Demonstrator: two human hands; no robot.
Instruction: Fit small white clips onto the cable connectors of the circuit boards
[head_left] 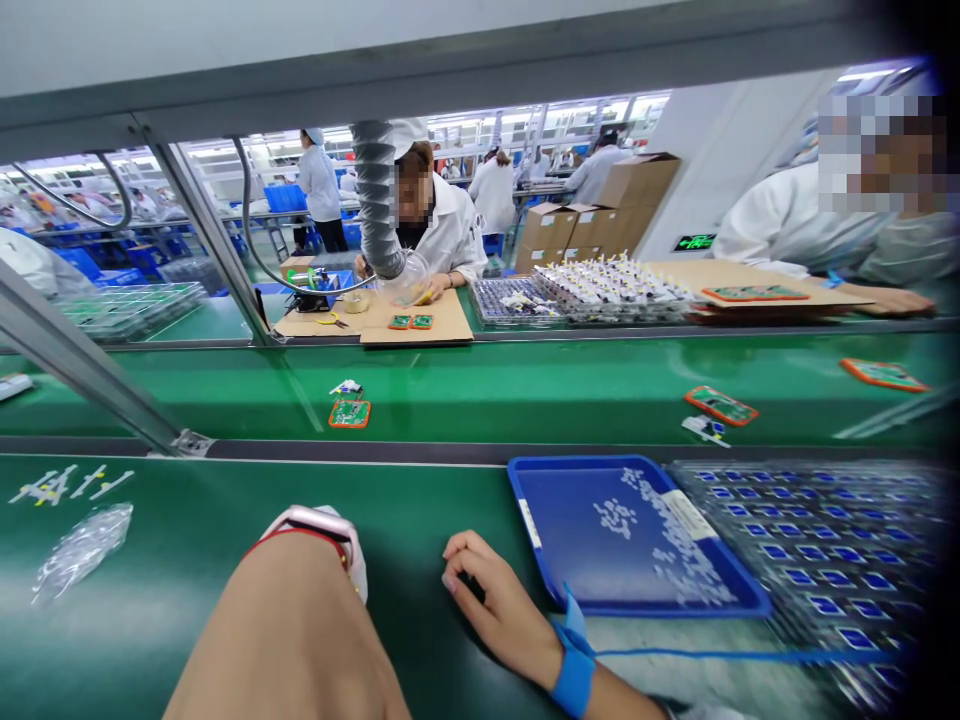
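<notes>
My right hand [499, 605] rests on the green work surface [420, 500], just left of a blue tray [551, 590]. Its fingers curl loosely, with a gap between thumb and forefinger, and I see nothing held. A blue wrist strap [574, 665] with a cord circles that wrist. My left forearm [289, 625] rises from the bottom edge, wearing a pink-cased watch [322, 522] and a red string. The left hand is hidden beyond the bent wrist, so its fingers do not show. Small translucent pieces [679, 560] lie scattered in the tray.
Clear trays with blue-screened parts [810, 550] stand at right. Thin white strips [56, 487] and a crumpled plastic bag [86, 545] lie left. Orange-framed circuit boards [349, 413] sit on the green belt [517, 390] ahead. A metal post [82, 370] slants at left; co-workers sit opposite.
</notes>
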